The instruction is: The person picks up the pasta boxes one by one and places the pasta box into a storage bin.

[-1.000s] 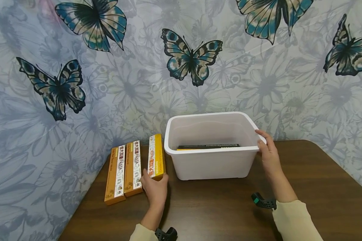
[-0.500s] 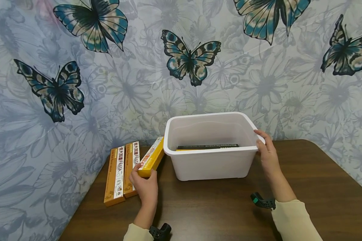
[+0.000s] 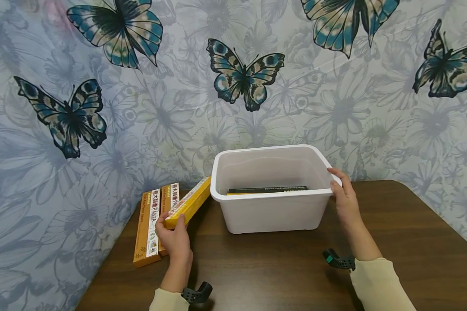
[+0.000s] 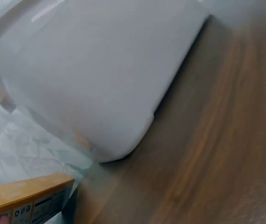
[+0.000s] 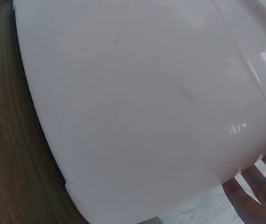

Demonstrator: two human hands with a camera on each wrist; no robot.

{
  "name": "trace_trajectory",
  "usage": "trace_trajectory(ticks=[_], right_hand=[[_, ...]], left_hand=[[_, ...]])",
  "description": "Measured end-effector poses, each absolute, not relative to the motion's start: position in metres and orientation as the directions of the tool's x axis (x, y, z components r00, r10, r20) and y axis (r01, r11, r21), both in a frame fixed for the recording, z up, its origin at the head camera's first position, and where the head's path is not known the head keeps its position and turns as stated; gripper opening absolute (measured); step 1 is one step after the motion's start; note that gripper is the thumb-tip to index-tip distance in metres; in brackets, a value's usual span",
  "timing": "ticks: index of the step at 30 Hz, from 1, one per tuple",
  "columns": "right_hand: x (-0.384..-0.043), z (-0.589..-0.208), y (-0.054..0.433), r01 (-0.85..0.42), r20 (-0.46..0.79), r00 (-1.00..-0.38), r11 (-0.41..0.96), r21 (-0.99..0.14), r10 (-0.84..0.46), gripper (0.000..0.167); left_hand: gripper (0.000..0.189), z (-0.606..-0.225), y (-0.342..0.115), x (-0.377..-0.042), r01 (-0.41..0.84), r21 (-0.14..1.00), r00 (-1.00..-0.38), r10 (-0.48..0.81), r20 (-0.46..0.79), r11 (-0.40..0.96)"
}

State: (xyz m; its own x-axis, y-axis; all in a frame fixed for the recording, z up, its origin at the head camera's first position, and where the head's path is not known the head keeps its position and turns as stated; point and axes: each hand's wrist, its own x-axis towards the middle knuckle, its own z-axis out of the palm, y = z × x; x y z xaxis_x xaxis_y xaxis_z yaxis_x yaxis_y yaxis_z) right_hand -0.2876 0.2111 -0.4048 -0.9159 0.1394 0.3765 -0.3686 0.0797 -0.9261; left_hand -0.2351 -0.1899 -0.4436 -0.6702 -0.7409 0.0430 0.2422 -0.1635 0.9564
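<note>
My left hand holds a yellow pasta box by its near end, thumb on one side and fingers on the other. The box slants, its far end beside the left rim of a white plastic bin. In the left wrist view the box shows at the lower left with a fingertip on it. My right hand grips the bin's right rim; its fingers show at the wall in the right wrist view. Inside the bin lies a dark-topped box, mostly hidden by the front wall.
Two orange pasta boxes lie side by side on the left of the brown wooden table, the right one partly covered by the held box and left hand. A butterfly-patterned wall covering stands behind the table.
My left hand has lifted the near end of the yellow box, swung it left and turned it aslant, over the right-hand orange box in view. My right hand and the bin have stayed put.
</note>
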Motion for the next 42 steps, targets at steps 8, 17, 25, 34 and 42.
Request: trace_trajectory(ticks=[8,17,25,34,42], right_hand=[[-0.288,-0.405,0.211,-0.367,0.377,-0.918,0.093,-0.926,0.124,0.044],[-0.288,-0.406,0.212,-0.356,0.367,-0.920,0.097,-0.929,0.137,0.044],[-0.288,-0.408,0.213,-0.362,0.372,-0.919,0.090,-0.928,0.134,0.044],[-0.290,-0.409,0.213,-0.375,0.383,-0.915,0.081,-0.924,0.128,0.044],[-0.289,-0.408,0.212,-0.377,0.385,-0.915,0.086,-0.922,0.124,0.044]], left_hand=[[0.050,-0.432,-0.201,-0.233,0.335,0.918,-0.624,-0.780,0.047,-0.212],[0.048,-0.405,-0.203,-0.223,0.491,0.828,-0.635,-0.762,0.126,-0.272],[0.046,-0.379,-0.192,-0.213,0.544,0.785,-0.635,-0.757,0.156,-0.295],[0.044,-0.359,-0.183,-0.206,0.586,0.726,-0.693,-0.686,0.219,-0.360],[0.039,-0.351,-0.176,-0.215,0.561,0.700,-0.779,-0.568,0.266,-0.442]])
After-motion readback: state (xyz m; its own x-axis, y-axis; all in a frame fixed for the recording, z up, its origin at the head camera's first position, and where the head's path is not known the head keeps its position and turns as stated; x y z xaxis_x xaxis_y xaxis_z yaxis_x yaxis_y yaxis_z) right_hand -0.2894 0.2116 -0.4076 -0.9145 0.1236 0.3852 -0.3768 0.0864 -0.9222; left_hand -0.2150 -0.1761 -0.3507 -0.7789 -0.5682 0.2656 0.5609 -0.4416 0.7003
